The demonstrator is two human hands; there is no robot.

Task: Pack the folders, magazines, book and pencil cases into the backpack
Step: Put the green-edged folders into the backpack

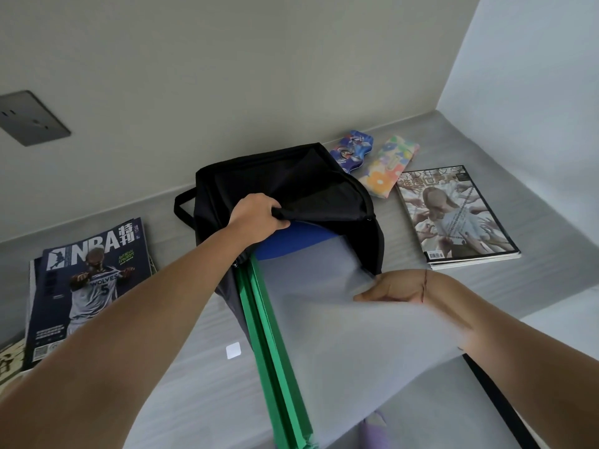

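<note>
Left hand (259,218): fingers curled round the top lip of the backpack (291,179), holding the mouth open. Thumb is on the outside, and the fingertips are hidden inside the fabric.

Right hand (395,288): holds the translucent folder (324,319) at its right edge. The thumb lies along the sheet and the fingers sit behind it, blurred, so I can't tell the exact grip.

The translucent folder has a green spine (272,335) on its left side. Its top end is inside the backpack mouth. The rest sticks out towards the camera, tilted off the table (486,150).

A blue folder (291,243) is already in the bag, with its rounded top edge showing behind the translucent one.

The backpack lies on the grey table against the wall, mouth facing the camera and carry handle (184,205) on its left. A black strap (499,400) runs out at lower right.

Not yet packed:
- The blue pencil case (351,150) is just behind the bag's right corner, partly hidden by it.
- The floral pencil case (389,166) is next to it on the right. I can't tell whether the two touch.
- The magazine with the pale figure cover (453,215) is right of the bag, on top of at least one more. The floral case's end is at its upper left corner.
- The NBA magazine (90,280) is left of the bag, on top of a small stack.
- Something with a dark cover (9,358) is at the far left edge, cropped and unclear.

A wall socket (30,118) is at upper left, and there is a small white square (233,350) on the table between the arms.
</note>
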